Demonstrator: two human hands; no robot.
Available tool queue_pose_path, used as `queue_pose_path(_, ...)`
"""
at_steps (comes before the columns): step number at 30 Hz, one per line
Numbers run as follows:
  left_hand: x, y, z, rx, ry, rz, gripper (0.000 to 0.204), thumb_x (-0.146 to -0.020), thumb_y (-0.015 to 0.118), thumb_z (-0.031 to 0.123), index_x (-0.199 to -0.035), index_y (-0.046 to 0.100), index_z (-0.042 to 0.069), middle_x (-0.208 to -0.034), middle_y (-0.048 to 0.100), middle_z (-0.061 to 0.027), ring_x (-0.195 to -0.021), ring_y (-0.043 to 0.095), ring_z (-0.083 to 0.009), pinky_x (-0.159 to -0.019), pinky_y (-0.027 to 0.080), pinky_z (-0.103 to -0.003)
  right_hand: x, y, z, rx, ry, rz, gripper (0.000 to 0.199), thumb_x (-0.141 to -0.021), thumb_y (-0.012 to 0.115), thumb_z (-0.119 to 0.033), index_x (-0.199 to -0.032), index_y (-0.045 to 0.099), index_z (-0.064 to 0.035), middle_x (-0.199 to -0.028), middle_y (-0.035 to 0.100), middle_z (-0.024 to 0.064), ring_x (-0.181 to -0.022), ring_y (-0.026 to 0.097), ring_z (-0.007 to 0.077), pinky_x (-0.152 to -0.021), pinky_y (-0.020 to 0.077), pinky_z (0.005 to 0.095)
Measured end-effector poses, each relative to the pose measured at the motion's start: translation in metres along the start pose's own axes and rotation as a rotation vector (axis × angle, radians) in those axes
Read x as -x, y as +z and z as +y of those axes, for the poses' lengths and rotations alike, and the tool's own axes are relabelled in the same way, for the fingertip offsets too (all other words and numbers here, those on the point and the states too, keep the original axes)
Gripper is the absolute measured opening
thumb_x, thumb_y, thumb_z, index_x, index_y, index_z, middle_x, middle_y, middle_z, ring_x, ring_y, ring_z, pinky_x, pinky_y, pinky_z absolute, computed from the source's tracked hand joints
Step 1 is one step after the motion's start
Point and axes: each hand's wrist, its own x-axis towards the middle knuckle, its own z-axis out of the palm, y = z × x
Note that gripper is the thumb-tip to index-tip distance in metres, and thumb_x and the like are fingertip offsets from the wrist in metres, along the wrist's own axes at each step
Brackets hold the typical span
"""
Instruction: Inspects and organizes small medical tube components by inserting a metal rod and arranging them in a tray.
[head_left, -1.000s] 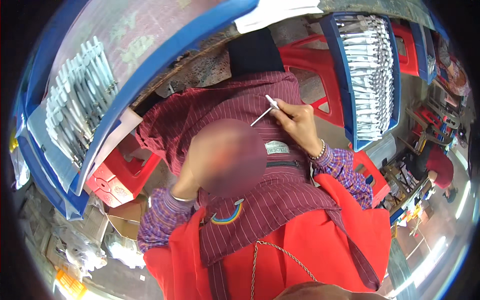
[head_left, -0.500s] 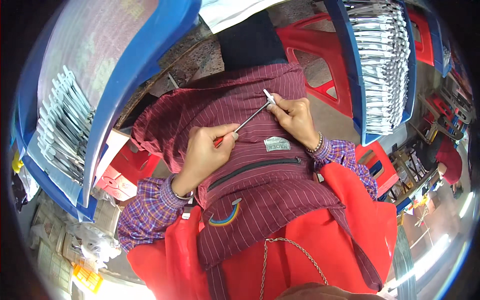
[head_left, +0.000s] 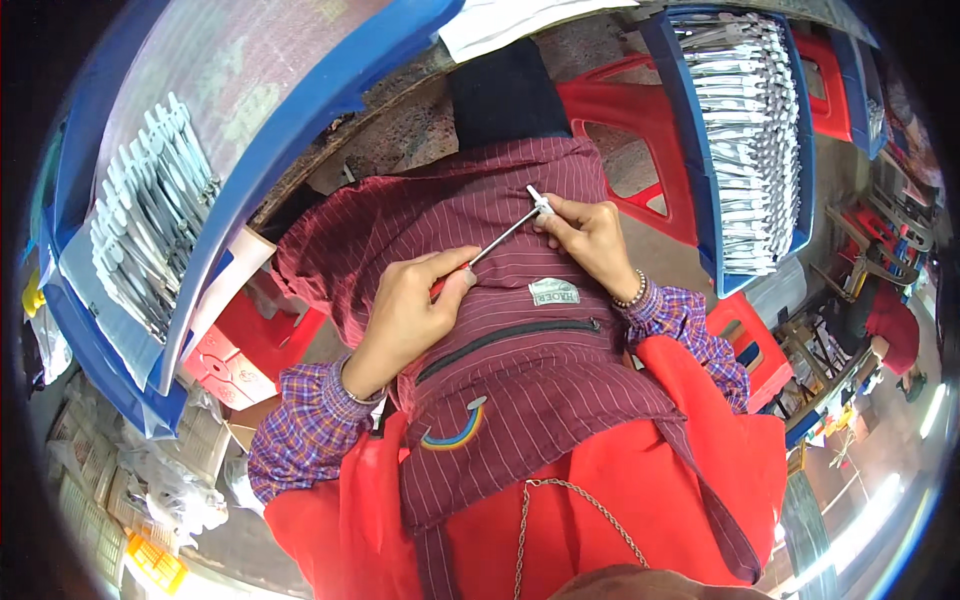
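Observation:
My left hand (head_left: 418, 305) is closed round the red handle of what looks like a screwdriver (head_left: 506, 236); most of that handle is hidden in the palm. Its thin metal shaft points up and to the right. At the tip, my right hand (head_left: 592, 236) pinches a small white plastic part (head_left: 540, 200) between thumb and fingers. The shaft's end touches this part, or comes very close to it. Both hands are above the lap of my dark red striped apron (head_left: 480, 380).
At left, a blue tray (head_left: 290, 150) holds a bundle of slim white-and-grey parts (head_left: 150, 225). A second blue bin (head_left: 705, 190), stacked with similar parts (head_left: 745, 150), is at right beside a red stool (head_left: 640, 140). A person in red (head_left: 893, 325) is at the far right.
The whole view has shifted slightly, bringing the left tray further into the picture. Both hands keep the same grip, the shaft still against or near the white part.

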Motion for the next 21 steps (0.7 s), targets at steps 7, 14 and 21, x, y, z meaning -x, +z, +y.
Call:
queue_pose_path(7, 0.002, 0.0, 0.003, 0.015, -0.061, -0.024, 0.026, -0.081, 0.06, 0.006, -0.106, 0.064, 0.0, -0.095, 0.066, -0.0187, -0.085, 0.066, -0.026, -0.075, 0.049, -0.031, 0.0, -0.001, 0.001, 0.037, -0.006, -0.011, 0.024, -0.087, 0.06, -0.008, -0.108, 0.064, 0.0021, -0.073, 0.067, 0.0038, -0.057, 0.055, 0.0042, -0.053, 0.0461, 0.0199)
queue_pose_path(14, 0.0, 0.004, -0.002, 0.066, 0.003, 0.04, 0.025, -0.081, 0.059, 0.01, -0.103, 0.064, -0.001, -0.089, 0.065, -0.0213, -0.079, 0.065, -0.0332, -0.069, 0.05, -0.033, 0.0, 0.0, -0.001, 0.05, 0.009, -0.019, 0.023, -0.087, 0.06, -0.008, -0.108, 0.064, 0.0021, -0.073, 0.067, 0.0035, -0.058, 0.055, 0.0036, -0.053, 0.0459, 0.0191)
queue_pose_path(21, -0.004, 0.003, -0.015, 0.274, -0.145, -0.099, 0.027, -0.087, 0.056, 0.009, -0.111, 0.061, -0.002, -0.084, 0.067, -0.0099, -0.064, 0.06, -0.0097, -0.059, 0.048, -0.023, 0.0, 0.002, -0.002, 0.003, 0.044, -0.023, 0.024, -0.086, 0.06, -0.007, -0.109, 0.064, 0.0026, -0.073, 0.068, 0.0036, -0.058, 0.055, 0.0036, -0.053, 0.0461, 0.0192)
